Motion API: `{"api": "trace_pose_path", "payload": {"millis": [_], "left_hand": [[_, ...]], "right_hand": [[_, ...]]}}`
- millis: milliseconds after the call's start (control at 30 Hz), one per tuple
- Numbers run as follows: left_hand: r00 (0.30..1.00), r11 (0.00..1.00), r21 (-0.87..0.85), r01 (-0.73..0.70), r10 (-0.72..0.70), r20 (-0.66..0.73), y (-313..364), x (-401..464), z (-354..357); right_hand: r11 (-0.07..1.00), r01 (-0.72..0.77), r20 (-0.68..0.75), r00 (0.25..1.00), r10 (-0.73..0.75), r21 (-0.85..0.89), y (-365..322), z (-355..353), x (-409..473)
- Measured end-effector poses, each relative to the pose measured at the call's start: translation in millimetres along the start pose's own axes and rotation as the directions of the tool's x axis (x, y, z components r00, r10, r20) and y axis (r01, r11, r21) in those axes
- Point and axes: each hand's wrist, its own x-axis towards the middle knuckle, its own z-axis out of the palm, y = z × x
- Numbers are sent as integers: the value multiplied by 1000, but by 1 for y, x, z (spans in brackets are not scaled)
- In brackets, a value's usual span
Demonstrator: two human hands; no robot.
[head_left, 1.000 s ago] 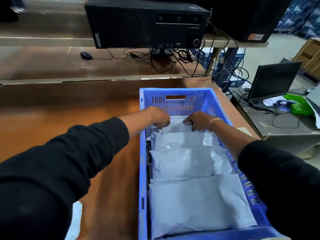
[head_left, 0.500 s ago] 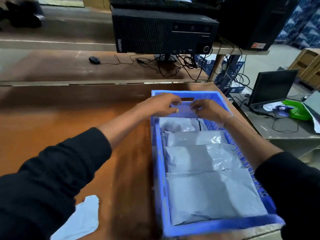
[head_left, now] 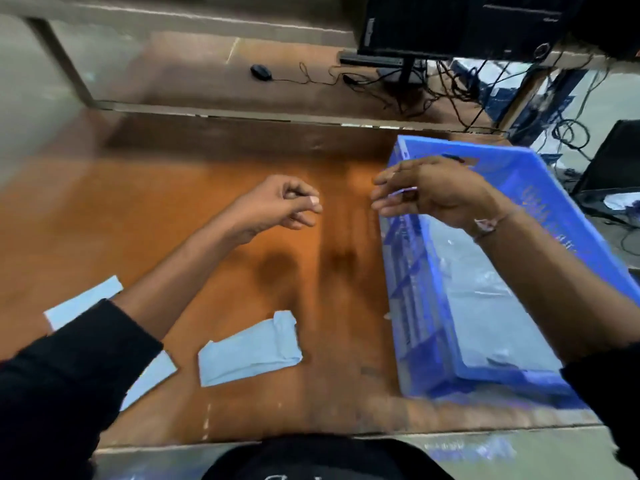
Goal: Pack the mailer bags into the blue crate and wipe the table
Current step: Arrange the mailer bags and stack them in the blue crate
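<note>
The blue crate [head_left: 415,299] stands at the right of the brown table [head_left: 173,209], with several grey mailer bags [head_left: 485,306] lying flat inside. My right hand [head_left: 433,192] hovers above the crate's near left corner, fingers loosely apart, holding nothing. My left hand [head_left: 277,206] hangs over the bare table to the left of the crate, fingers curled in with nothing in them. A folded light blue cloth [head_left: 249,351] lies on the table near the front edge, below my left hand. The frame is blurred by head motion.
A second pale blue sheet [head_left: 83,299] lies at the front left, partly under my left sleeve. Behind the table runs a lower shelf with a computer mouse [head_left: 260,71], tangled cables [head_left: 415,88] and a black computer case [head_left: 450,26]. A dark monitor [head_left: 613,157] stands at the right.
Both hands have come out of the crate's far end and moved left and nearer. My view has swung left and down, so the blue cloth and front table edge now show.
</note>
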Motion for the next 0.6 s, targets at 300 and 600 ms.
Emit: {"api": "trace_pose_path", "payload": {"millis": [300, 600], "left_hand": [[988, 985, 87, 146, -141, -58, -103, -95, -54], [979, 931, 332, 153, -188, 75, -159, -148, -56]], "right_hand": [[933, -85, 108, 986, 130, -349, 56, 147, -15], [458, -55, -12, 995, 97, -887, 162, 207, -17]]}}
